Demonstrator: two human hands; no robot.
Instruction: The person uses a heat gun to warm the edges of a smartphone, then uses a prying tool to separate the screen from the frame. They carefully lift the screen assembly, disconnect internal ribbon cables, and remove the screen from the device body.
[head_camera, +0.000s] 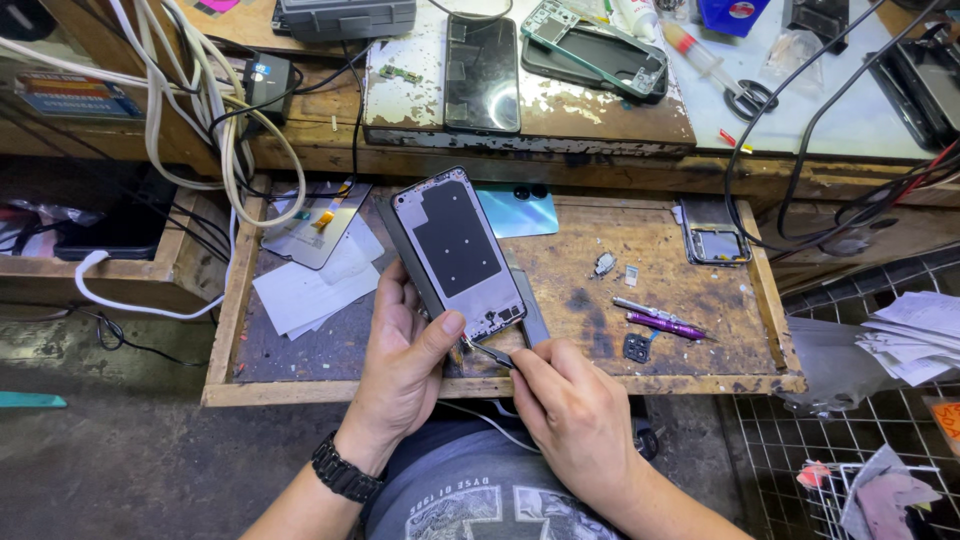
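Both forearms are bare, with no sleeves reaching into view. The left hand (405, 350) has a chunky black wristwatch with a ridged link band (346, 468) strapped around its wrist. The right hand (575, 410) wears no ring, glove or band that can be seen. Low in the view, between the arms, shows a grey-blue T-shirt with a pale printed graphic and lettering across its front (470, 500), the fabric creased.

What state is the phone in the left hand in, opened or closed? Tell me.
Opened. The phone frame in the left hand has no back cover; its inner plate shows, and the right hand works tweezers at it.
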